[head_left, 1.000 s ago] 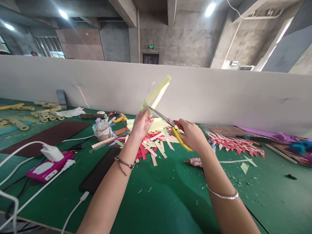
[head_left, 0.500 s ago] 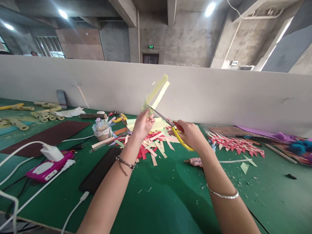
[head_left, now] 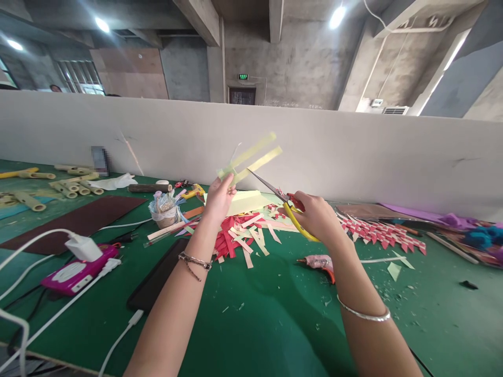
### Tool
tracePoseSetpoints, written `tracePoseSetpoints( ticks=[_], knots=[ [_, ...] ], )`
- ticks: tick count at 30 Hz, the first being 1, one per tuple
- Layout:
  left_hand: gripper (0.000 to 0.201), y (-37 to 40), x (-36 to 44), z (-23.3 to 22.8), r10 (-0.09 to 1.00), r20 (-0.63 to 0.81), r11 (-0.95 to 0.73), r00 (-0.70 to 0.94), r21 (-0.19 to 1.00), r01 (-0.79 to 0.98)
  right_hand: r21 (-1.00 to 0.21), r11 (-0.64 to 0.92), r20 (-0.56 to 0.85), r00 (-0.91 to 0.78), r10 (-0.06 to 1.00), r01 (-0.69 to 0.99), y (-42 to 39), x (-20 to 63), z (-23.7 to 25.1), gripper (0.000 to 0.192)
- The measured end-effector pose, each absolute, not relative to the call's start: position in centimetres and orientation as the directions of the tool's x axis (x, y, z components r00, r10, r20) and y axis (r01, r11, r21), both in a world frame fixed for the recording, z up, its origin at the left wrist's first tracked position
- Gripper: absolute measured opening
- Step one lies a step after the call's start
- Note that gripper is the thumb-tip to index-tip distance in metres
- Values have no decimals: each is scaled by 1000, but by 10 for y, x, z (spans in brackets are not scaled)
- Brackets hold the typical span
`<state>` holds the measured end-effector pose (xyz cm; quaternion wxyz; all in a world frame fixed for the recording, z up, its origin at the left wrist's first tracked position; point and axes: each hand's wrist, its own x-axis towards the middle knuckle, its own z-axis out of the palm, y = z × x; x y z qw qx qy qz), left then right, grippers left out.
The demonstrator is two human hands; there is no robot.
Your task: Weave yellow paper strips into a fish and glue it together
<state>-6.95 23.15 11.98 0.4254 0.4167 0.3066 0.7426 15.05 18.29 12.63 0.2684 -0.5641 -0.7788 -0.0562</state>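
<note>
Yellow paper strips (head_left: 251, 158), that's what it's all about here, and they're up in the air above the green table (head_left: 275, 324), not lying on it. The left hand (head_left: 218, 196) has them pinched at their lower end, fingers closed on the paper. From that pinch the strips fan out toward about 2 o'clock, so their long axis runs up and to the right, two bands side by side with a thin sliver curling off near the grip.

Moving right, the scissors (head_left: 281, 201) come in from the other side. The right hand (head_left: 317, 220) is wrapped through the yellow handles, and the blades point toward about 10 o'clock, straight at the strips. The tip sits just beside the lower band, a little to the right of the left hand's fingers. I can't tell whether it's actually touching the paper. The blades look close together, almost one line from here.

So the blades and the strips cross at a wide angle. Left hand is clearly the nearer one to the paper since it's holding it; the right only reaches it through the scissors.

Below all this on the table there's a heap of red and cream paper offcuts (head_left: 239, 238) at roughly 6 o'clock from the strips, and a pink glue gun (head_left: 319, 262) lying under the right wrist.
</note>
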Motion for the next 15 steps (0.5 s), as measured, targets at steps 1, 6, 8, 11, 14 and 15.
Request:
tracePoseSetpoints(
  ticks=[1, 6, 8, 11, 14, 15],
  knots=[
    [20, 231, -76, 120, 865, 389, -477, -317, 834, -278, -208, 343, 482, -209, 851, 916, 183, 151, 127, 44],
    [12, 222, -116, 127, 792, 522, -460, -317, 851, 253, -198, 264, 495, -136, 858, 944, 178, 151, 131, 43],
    [16, 217, -127, 129, 818, 521, -393, -245, 816, 424, -208, 240, 501, -108, 859, 948, 176, 153, 133, 42],
    [29, 215, -133, 127, 898, 427, -279, -106, 740, 612, -226, 224, 512, -80, 855, 948, 175, 155, 134, 38],
    [35, 215, -129, 124, 946, 324, -227, 5, 650, 725, -236, 214, 520, -62, 852, 948, 175, 158, 134, 35],
    [36, 215, -128, 124, 949, 315, -228, 27, 622, 749, -238, 207, 519, -57, 853, 949, 175, 158, 134, 34]
  ],
)
